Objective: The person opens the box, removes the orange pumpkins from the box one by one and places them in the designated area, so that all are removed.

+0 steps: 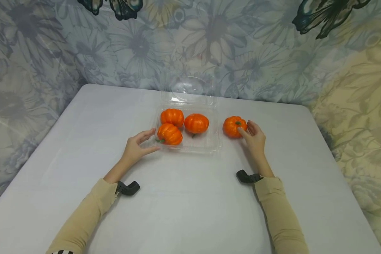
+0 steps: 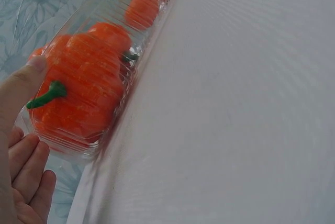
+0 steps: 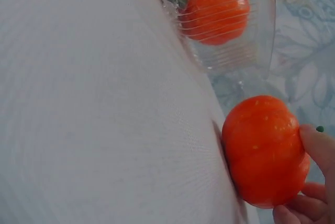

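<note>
A clear plastic clamshell box (image 1: 206, 143) lies on the table with its lid raised at the back. Three small orange pumpkins sit inside: one at back left (image 1: 172, 117), one at front left (image 1: 169, 134) with a green stem, and one toward the right (image 1: 196, 123). My left hand (image 1: 135, 145) is at the box's left end, thumb and fingers spread around its corner; the left wrist view has the thumb right at the wall. Right of the box, my right hand (image 1: 254, 138) holds a fourth pumpkin (image 3: 264, 150) between thumb and fingers, low over the table.
The white table (image 1: 177, 211) has a patterned cloth wall (image 1: 139, 53) behind it, with butterfly shapes at the top. The transparent lid (image 1: 190, 88) leans back toward that wall. A black wrist mount (image 1: 128, 188) sits on the left sleeve, another (image 1: 247, 176) on the right.
</note>
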The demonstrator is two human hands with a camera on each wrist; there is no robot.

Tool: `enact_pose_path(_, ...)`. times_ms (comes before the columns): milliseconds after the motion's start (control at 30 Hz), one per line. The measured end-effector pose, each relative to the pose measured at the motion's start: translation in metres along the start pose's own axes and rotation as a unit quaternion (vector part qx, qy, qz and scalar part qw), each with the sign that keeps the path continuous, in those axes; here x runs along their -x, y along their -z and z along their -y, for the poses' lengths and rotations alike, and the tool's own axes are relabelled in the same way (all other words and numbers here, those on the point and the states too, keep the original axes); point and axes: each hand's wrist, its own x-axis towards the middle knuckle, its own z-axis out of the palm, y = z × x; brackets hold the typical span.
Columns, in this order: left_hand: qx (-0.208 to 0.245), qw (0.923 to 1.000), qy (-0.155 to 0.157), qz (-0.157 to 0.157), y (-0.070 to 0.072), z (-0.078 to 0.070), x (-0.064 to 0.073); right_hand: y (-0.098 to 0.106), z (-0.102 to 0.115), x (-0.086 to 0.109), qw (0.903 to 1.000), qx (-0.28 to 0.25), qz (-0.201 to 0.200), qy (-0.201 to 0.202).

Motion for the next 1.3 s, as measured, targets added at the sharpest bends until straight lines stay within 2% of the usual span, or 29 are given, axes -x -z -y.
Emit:
enact_pose_path(133, -0.004, 1.0000, -0.005, 0.001, 0.002, -0.001, 0.000, -0.002, 0.000, -0.001, 0.9995, 0.011, -0.002, 0.031)
enact_pose_path(267, -0.004, 1.0000, -0.004, -0.001, 0.003, -0.001, 0.000, -0.002, 0.000, -0.004, 0.9989, 0.032, 0.007, 0.034)
enact_pose_path(433, 0.004, 0.9999, 0.012, 0.001, 0.002, 0.000, 0.001, 0.000, -0.001, -0.002, 0.9979, 0.042, 0.017, 0.046)
enact_pose_path(567, 0.007, 0.9996, 0.027, 0.006, 0.002, 0.001, 0.004, 0.002, -0.002, 0.003, 0.9982, 0.039, 0.014, 0.042)
enact_pose_path(733, 0.004, 0.9995, 0.031, 0.003, 0.002, 0.002, 0.008, 0.003, -0.001, 0.007, 0.9988, 0.032, 0.019, 0.033)
enact_pose_path(900, 0.004, 0.9997, 0.023, 0.006, 0.001, 0.003, 0.008, 0.012, 0.006, 0.009, 0.9977, 0.058, -0.011, 0.032)
enact_pose_path(1067, 0.005, 0.9998, 0.017, 0.005, 0.001, 0.002, 0.005, 0.018, 0.019, 0.007, 0.9946, 0.065, -0.042, 0.069)
enact_pose_path(1300, 0.006, 0.9999, 0.014, 0.003, 0.002, 0.000, 0.002, 0.016, 0.031, 0.008, 0.9896, 0.084, -0.051, 0.105)
